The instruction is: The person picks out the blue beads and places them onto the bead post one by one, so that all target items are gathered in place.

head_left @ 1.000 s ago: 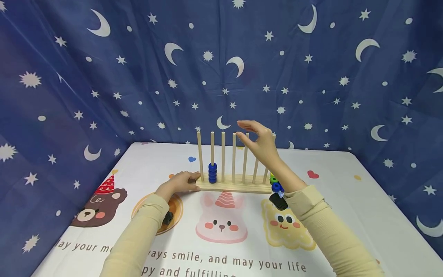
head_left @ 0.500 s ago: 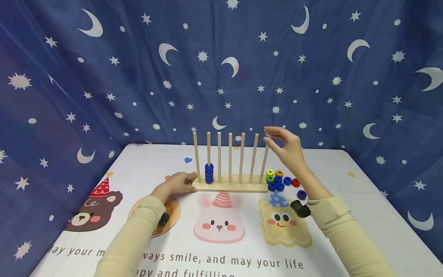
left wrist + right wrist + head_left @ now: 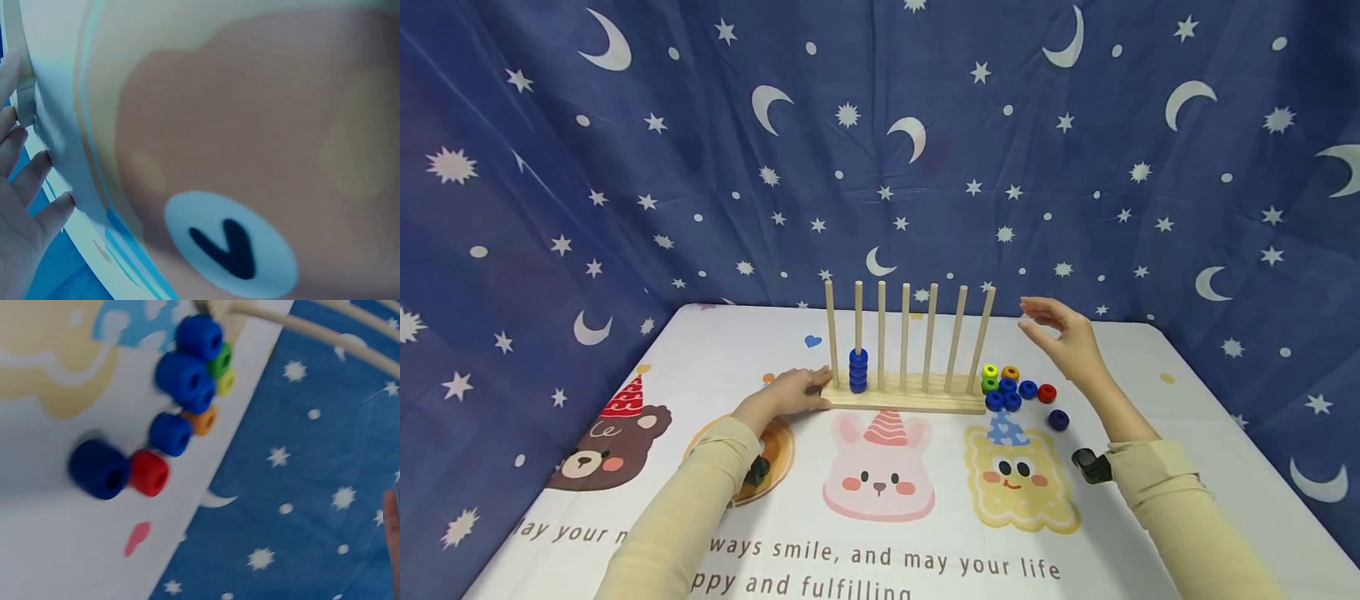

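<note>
Right hand (image 3: 1063,342) has shifted right, past the pegs (image 3: 906,337). Head: thumb and fingers apart, empty, near the beads (image 3: 1027,390). Left wrist: left hand (image 3: 22,219), fingers spread at the base (image 3: 25,103); too light, it might skid. Right wrist: beads bunched by the base; a brush could scatter them.

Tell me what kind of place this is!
Perhaps a play corner: there's a cartoon tablecloth, a starry blue curtain behind, and a wooden peg stand with colourful beads beside it.
</note>
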`<state>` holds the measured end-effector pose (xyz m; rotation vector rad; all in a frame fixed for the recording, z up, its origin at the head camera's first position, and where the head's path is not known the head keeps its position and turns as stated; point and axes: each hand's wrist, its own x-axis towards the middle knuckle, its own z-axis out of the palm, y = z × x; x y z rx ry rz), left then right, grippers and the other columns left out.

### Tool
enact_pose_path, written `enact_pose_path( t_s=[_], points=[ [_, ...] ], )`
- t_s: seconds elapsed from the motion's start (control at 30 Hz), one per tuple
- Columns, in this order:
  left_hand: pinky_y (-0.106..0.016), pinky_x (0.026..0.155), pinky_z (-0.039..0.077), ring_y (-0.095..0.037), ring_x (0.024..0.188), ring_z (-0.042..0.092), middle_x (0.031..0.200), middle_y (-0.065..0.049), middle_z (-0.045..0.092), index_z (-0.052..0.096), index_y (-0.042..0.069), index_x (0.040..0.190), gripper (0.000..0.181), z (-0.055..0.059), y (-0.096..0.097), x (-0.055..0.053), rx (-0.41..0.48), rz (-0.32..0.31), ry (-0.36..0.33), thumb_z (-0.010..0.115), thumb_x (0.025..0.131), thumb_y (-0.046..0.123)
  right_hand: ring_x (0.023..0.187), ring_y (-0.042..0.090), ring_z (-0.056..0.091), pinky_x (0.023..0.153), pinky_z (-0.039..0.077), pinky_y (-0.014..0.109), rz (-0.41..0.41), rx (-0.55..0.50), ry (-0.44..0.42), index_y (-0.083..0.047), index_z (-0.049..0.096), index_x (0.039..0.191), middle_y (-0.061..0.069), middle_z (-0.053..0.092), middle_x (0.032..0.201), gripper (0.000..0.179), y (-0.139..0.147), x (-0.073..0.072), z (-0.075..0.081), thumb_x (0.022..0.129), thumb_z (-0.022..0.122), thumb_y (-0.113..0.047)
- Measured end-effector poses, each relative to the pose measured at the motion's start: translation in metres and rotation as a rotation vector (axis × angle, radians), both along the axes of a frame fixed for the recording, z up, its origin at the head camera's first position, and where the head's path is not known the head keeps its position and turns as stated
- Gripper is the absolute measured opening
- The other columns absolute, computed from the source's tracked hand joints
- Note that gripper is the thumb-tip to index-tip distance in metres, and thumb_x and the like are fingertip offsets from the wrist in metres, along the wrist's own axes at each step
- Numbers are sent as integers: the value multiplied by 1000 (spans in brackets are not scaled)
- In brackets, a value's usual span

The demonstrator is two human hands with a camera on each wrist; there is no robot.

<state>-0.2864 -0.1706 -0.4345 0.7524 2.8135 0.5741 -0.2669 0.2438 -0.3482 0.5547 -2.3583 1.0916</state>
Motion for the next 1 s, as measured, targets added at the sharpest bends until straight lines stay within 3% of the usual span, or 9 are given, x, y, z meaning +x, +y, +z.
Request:
enact_pose_path(
  t_s=[0.1, 0.17, 0.27, 0.57, 0.8, 1.0],
  points=[
    [-51, 107, 36, -44, 128, 43, 141, -21, 43, 50, -2, 133, 61, 0, -2, 0, 1, 4, 0, 70, 84, 28, 107, 29, 58, 95, 49, 25, 13, 60, -80, 3, 56, 124, 24, 62, 118, 38, 8, -5, -8, 89, 63, -9],
    [-51, 107, 36, -44, 128, 42, 141, -21, 43, 49, -2, 133, 61, -1, -3, -1, 6, 7, -4, 70, 84, 28, 108, 35, 57, 96, 48, 41, 19, 104, -118, 4, 55, 124, 26, 61, 119, 39, 14, -9, -13, 90, 63, -10],
    [-51, 108, 35, -44, 129, 41, 142, -21, 42, 48, -3, 134, 61, -1, -3, -3, 29, 15, 0, 69, 84, 28, 109, 40, 56, 95, 46, 53, 25, 145, -162, 7, 54, 124, 28, 59, 120, 39, 21, -15, -19, 89, 63, -10],
    [-50, 105, 39, -43, 126, 45, 141, -20, 43, 49, -2, 133, 61, 0, 2, -5, 11, 15, 2, 70, 84, 27, 116, 46, 52, 96, 43, 59, 64, 293, -351, 8, 51, 128, 30, 53, 128, 50, 50, -23, -42, 86, 68, -12],
    [-50, 105, 39, -43, 126, 46, 141, -19, 44, 49, -1, 134, 61, 0, 8, -6, -8, 16, 0, 69, 84, 28, 123, 53, 42, 98, 34, 69, 123, 347, -517, 7, 41, 136, 35, 43, 135, 65, 67, -26, -54, 85, 69, -20],
    [-49, 103, 41, -43, 123, 48, 139, -19, 46, 52, -1, 132, 60, 1, 2, -6, -18, 19, 7, 71, 83, 27, 123, 55, 39, 94, 35, 71, 181, 374, -542, 9, 38, 136, 37, 42, 135, 70, 69, -29, -64, 83, 72, -21]
  ],
)
